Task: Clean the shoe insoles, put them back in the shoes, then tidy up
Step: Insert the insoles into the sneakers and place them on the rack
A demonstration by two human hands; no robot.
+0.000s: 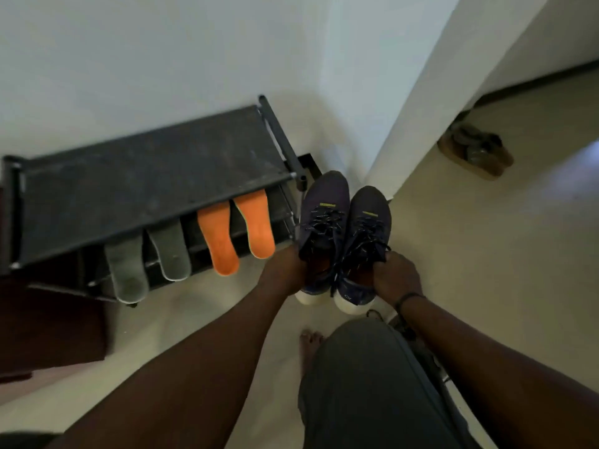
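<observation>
Shoes, a dark laced pair, stand side by side on the pale floor (486, 254): the left hand (287, 270) grips the left shoe (322, 228) at its opening, the right hand (393, 273) clasps the right shoe (366, 241). Farther left, orange insoles (236, 234) and grey insoles (149, 264) lean from a black rack (146, 189) against the white wall (162, 59).

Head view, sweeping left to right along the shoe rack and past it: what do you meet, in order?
Left grey insole → right grey insole → left orange insole → right orange insole → left hand in the left dark sneaker → right dark sneaker, gripped by the right hand → sandals.
</observation>
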